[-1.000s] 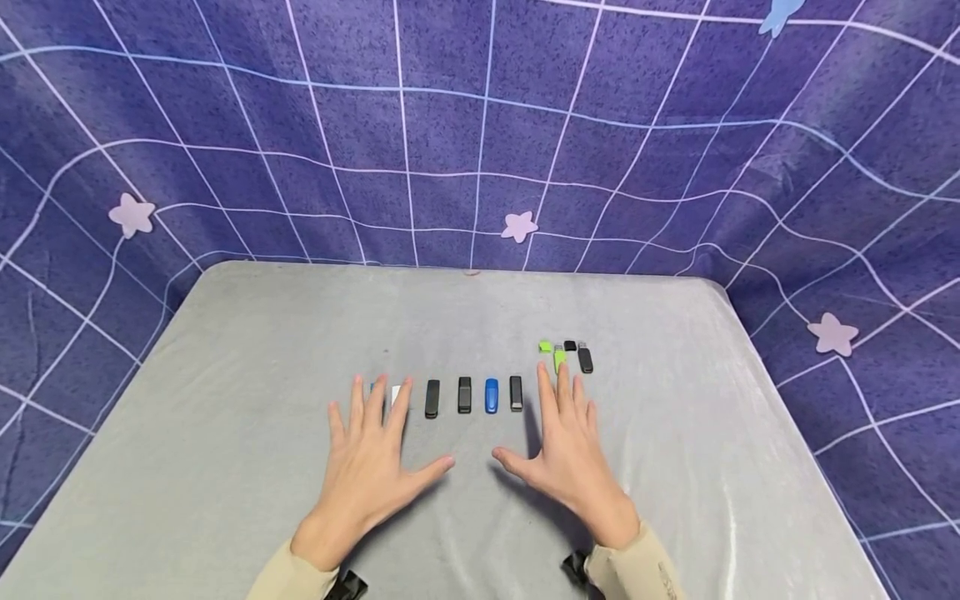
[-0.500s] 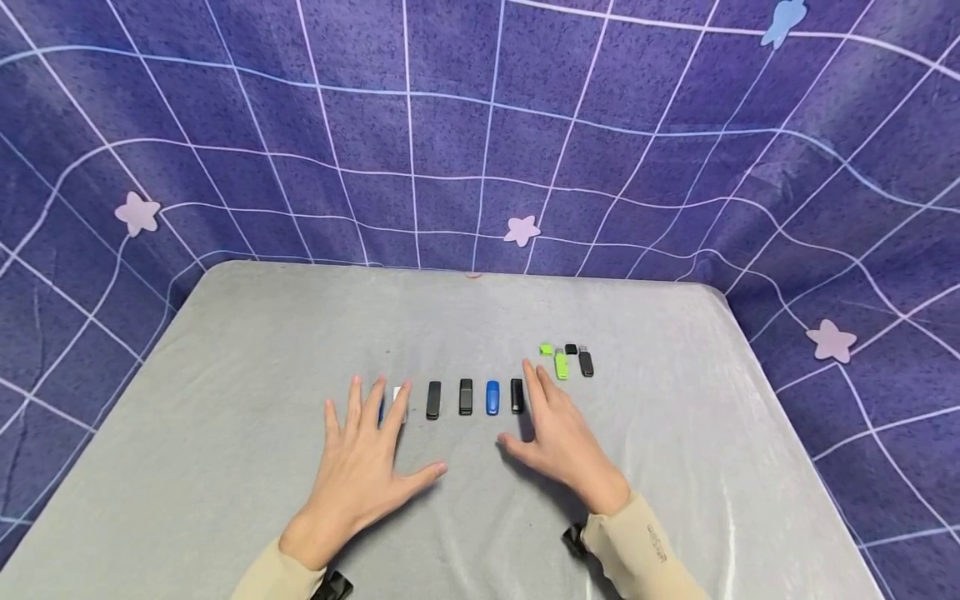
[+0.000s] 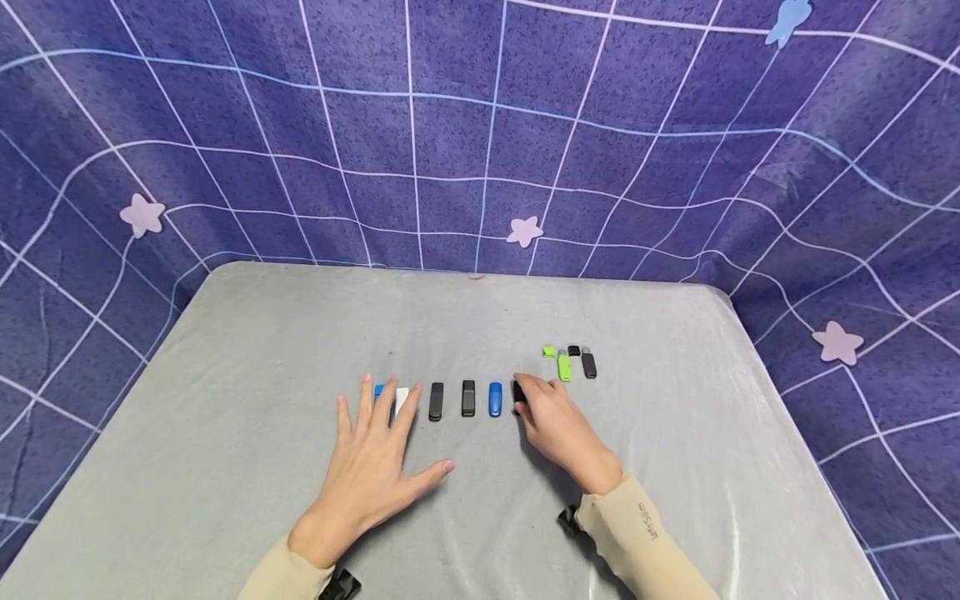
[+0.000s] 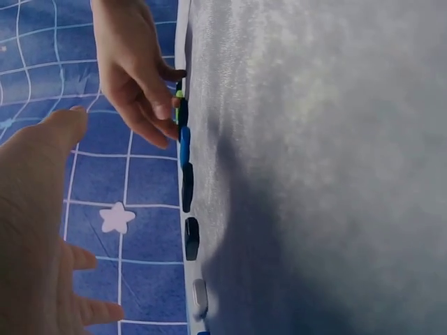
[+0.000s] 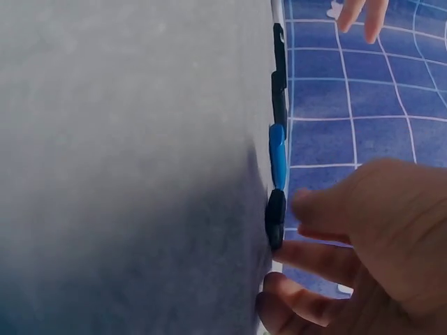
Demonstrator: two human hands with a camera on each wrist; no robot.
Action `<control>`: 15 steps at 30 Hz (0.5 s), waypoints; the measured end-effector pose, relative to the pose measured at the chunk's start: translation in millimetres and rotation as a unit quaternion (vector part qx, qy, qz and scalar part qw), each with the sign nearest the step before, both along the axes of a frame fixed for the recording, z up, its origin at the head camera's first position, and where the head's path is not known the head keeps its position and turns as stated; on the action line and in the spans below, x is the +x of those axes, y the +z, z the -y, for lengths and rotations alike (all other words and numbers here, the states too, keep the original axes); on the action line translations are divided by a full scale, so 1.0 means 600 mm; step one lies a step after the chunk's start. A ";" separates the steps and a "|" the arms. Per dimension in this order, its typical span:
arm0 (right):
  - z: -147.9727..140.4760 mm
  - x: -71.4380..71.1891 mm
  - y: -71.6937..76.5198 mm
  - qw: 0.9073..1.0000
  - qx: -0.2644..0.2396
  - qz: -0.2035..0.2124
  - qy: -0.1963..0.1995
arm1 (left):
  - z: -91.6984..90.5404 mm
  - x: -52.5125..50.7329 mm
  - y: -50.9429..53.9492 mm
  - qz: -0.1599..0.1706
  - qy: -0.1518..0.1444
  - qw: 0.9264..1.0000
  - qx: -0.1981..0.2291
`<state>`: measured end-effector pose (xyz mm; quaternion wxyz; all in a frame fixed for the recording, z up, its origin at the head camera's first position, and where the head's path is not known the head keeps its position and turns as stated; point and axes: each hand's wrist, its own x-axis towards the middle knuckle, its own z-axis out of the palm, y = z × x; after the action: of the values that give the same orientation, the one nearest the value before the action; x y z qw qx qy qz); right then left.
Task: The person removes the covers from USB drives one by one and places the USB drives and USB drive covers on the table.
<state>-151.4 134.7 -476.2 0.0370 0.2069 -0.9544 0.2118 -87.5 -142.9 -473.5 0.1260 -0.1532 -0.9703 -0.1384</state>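
Observation:
A spaced row of several capped USB sticks lies on the grey cloth. My right hand (image 3: 561, 425) is over the black USB stick (image 5: 276, 219) at the row's right end. Its fingers are bent; the index fingertip is at the stick's edge, and a small gap shows between thumb and stick in the right wrist view. Spread wide, my left hand (image 3: 369, 479) holds nothing. Its fingers partly cover a white USB stick (image 3: 402, 398) and a blue one (image 3: 378, 389). Between the hands lie two black sticks (image 3: 436, 402) and a blue stick (image 3: 495, 399).
Behind my right hand lie an uncapped green USB stick (image 3: 564, 367) and an uncapped black one (image 3: 589, 364), with a green cap (image 3: 548, 351) and a black cap (image 3: 573, 350). A purple gridded curtain (image 3: 450, 125) surrounds the table's back and sides.
My right hand has moved left and lower to the black stick at the row's right end, its fingers bending in. My left hand stays spread near the left end.

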 end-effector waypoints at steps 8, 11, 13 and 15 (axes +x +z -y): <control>-0.004 0.001 -0.002 1.000 -0.006 0.005 -0.024 | -0.022 0.000 -0.003 0.007 -0.030 0.999 -0.018; -0.009 0.003 0.001 1.000 -0.014 0.006 -0.023 | -0.029 0.000 -0.002 0.011 -0.035 0.999 -0.019; -0.013 0.006 0.004 1.000 -0.015 0.007 -0.020 | -0.033 0.000 -0.003 0.008 -0.036 0.999 -0.019; -0.019 0.010 0.008 1.000 -0.013 0.011 -0.020 | -0.038 0.001 -0.002 0.004 -0.040 0.999 -0.018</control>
<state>-145.7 146.1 -471.3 0.0337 0.1850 -0.9558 0.2261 -87.1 -120.3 -474.8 0.1141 -0.1936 -0.9662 -0.1261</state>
